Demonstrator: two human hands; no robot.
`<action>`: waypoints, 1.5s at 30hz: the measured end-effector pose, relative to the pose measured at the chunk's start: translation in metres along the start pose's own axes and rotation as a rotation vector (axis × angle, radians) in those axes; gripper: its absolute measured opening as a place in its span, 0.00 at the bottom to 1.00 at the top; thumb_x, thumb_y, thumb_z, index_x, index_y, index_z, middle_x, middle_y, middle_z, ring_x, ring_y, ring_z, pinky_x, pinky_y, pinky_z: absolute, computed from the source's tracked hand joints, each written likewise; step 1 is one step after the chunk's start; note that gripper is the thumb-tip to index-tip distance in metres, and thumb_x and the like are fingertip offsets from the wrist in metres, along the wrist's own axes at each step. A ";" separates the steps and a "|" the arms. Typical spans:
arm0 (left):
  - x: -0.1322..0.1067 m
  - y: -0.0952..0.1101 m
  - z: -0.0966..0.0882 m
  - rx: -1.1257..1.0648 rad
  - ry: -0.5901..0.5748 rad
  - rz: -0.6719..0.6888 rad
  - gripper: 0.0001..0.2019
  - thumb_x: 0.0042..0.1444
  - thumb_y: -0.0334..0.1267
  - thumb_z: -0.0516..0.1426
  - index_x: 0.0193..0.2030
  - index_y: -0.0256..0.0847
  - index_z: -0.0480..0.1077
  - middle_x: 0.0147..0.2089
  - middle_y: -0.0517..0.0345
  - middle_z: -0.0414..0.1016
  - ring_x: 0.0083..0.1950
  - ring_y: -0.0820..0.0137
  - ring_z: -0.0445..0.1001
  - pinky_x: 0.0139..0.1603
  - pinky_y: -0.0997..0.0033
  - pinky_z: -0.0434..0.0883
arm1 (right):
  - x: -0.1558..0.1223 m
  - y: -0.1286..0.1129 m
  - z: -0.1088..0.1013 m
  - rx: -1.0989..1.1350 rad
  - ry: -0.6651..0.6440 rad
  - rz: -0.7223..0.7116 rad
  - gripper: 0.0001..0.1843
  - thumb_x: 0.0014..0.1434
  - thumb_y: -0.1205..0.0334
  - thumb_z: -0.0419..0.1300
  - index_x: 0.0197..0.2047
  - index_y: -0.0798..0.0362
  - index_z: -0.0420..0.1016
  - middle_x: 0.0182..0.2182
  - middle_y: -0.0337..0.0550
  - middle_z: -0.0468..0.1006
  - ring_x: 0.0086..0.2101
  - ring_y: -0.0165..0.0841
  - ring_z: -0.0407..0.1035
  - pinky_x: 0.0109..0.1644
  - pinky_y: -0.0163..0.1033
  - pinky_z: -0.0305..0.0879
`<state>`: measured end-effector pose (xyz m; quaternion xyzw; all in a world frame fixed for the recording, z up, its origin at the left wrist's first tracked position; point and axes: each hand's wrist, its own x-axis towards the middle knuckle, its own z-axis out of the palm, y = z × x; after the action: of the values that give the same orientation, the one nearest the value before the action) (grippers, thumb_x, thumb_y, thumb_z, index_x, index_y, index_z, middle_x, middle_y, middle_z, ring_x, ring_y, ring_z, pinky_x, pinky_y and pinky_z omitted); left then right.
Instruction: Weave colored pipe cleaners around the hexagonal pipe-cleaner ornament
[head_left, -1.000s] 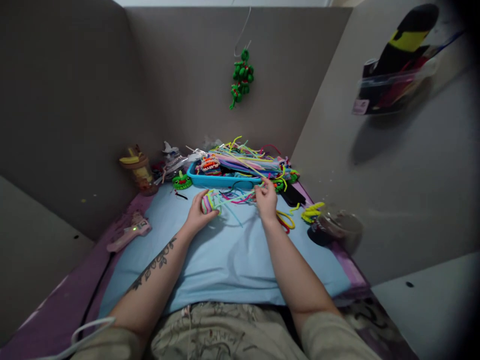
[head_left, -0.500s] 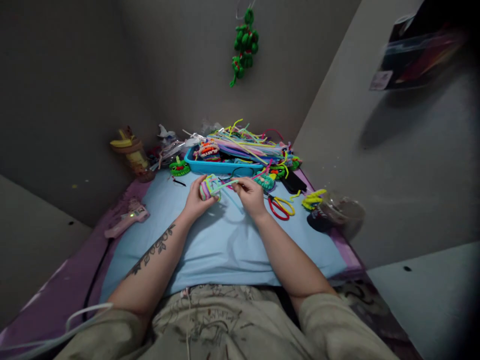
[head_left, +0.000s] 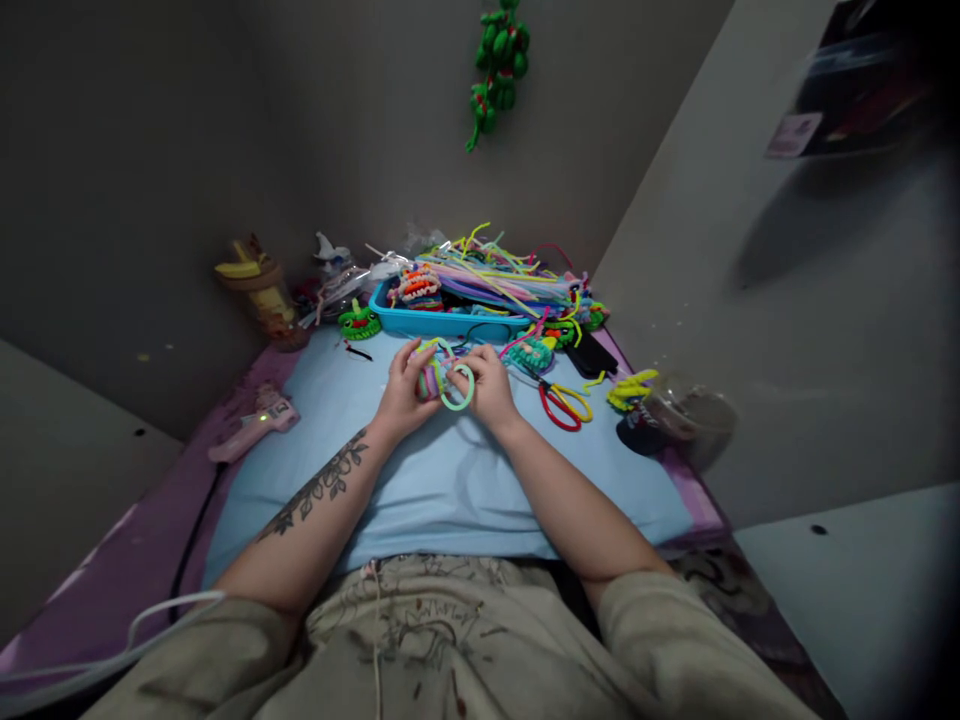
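Note:
My left hand point(head_left: 406, 391) is closed around a small striped pipe-cleaner piece point(head_left: 430, 380) in pink, purple and pale green. Beside it, my right hand point(head_left: 486, 386) pinches a mint-green pipe cleaner point(head_left: 469, 397), which bends into a loop at the piece's right side. The fingertips of both hands almost meet, and they hide part of the work. Just right of my right hand lie scissors point(head_left: 566, 405) with one red and one yellow handle. A teal pipe-cleaner figure point(head_left: 531, 352) rests behind them.
Behind my hands stands a blue tray point(head_left: 450, 322) heaped with pipe cleaners point(head_left: 495, 280). A pink glue gun point(head_left: 255, 425) lies at the left, and a green figure point(head_left: 360, 320) sits near the tray. At right are a black phone-like object point(head_left: 591, 355) and a clear cup point(head_left: 675, 415).
The mint-green pipe cleaner, stretched out straight before, is now curled into a loop. My right hand has come closer to the left, and the striped piece has turned. The view has shifted slightly.

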<state>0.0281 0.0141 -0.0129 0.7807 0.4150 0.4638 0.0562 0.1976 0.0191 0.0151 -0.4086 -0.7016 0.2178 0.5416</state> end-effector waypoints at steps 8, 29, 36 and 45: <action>0.000 0.000 0.002 0.031 -0.027 -0.031 0.36 0.44 0.39 0.64 0.61 0.47 0.57 0.65 0.46 0.49 0.65 0.54 0.54 0.63 0.50 0.56 | 0.002 0.013 0.003 -0.099 -0.128 0.023 0.03 0.50 0.64 0.60 0.25 0.53 0.72 0.27 0.41 0.70 0.32 0.34 0.65 0.39 0.39 0.61; 0.002 -0.005 0.010 -0.461 -0.012 -0.375 0.39 0.42 0.46 0.65 0.61 0.42 0.55 0.56 0.47 0.65 0.55 0.58 0.68 0.55 0.57 0.67 | 0.005 0.022 0.011 0.680 -0.294 0.365 0.20 0.45 0.62 0.63 0.41 0.48 0.61 0.24 0.29 0.69 0.25 0.27 0.66 0.30 0.32 0.62; 0.006 0.000 0.009 -0.675 -0.001 -0.490 0.38 0.45 0.47 0.64 0.60 0.41 0.53 0.55 0.47 0.67 0.51 0.61 0.71 0.53 0.59 0.68 | 0.003 0.018 0.015 0.781 -0.285 0.294 0.33 0.44 0.67 0.64 0.52 0.46 0.57 0.28 0.31 0.71 0.26 0.26 0.67 0.30 0.31 0.62; 0.005 -0.002 0.014 -0.882 0.051 -0.624 0.36 0.44 0.45 0.64 0.58 0.42 0.55 0.52 0.51 0.69 0.48 0.64 0.71 0.48 0.65 0.70 | -0.006 0.021 0.025 0.395 -0.117 0.064 0.26 0.51 0.69 0.58 0.53 0.48 0.58 0.37 0.39 0.71 0.38 0.32 0.68 0.44 0.39 0.65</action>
<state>0.0386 0.0231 -0.0190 0.5111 0.3943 0.5742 0.5035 0.1816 0.0299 -0.0119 -0.3032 -0.6623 0.3915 0.5623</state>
